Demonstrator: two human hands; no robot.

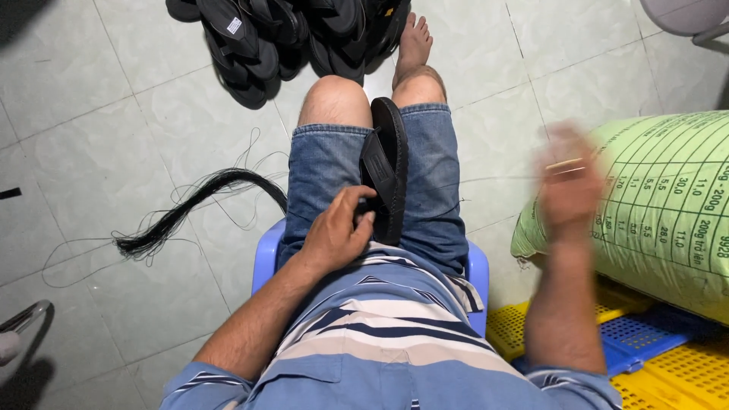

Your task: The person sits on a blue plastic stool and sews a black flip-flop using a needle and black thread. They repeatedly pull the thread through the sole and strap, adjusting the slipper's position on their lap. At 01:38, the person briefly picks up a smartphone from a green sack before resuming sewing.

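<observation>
A black sandal (389, 171) stands on its edge between my thighs, on blue denim shorts. My left hand (336, 231) grips the sandal's near end. My right hand (568, 184) is raised to the right and blurred; it pinches a thin tool like a needle (568, 162), and a fine thread (486, 180) runs from it toward the sandal. I sit on a blue plastic stool (266, 258).
A heap of black sandals (288, 38) lies on the tiled floor ahead. A bundle of black thread (186, 205) trails to the left. A large green sack (668, 205) rests on yellow and blue plastic pallets (653, 357) at the right.
</observation>
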